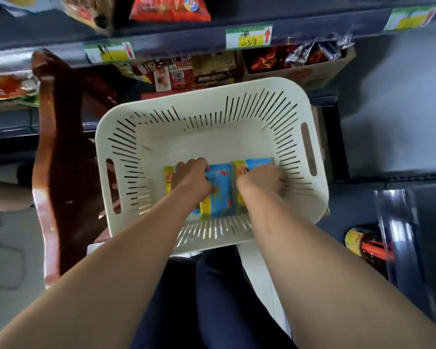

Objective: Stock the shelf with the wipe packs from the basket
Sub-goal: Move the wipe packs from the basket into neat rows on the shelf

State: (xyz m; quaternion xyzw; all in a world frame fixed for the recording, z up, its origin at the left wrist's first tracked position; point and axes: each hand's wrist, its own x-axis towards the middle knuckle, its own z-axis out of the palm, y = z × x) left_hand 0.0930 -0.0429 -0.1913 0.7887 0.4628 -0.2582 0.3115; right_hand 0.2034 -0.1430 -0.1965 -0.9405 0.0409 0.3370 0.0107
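Wipe packs (pixel 218 190) lying flat on the white basket (pixel 315 190) floor, both hands reaching in, left hand (pixel 194 176) and right hand (pixel 263 178) curling onto one each; soft, light, slick film, so probably gripping across the edges.

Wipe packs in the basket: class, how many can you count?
2. One wipe pack lies under the left hand; the other under the right hand, beside the basket wall. More may be hidden beneath.

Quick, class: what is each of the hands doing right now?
Left hand: closed on a blue-and-yellow wipe pack in the white slotted plastic basket.
Right hand: closed on another wipe pack.
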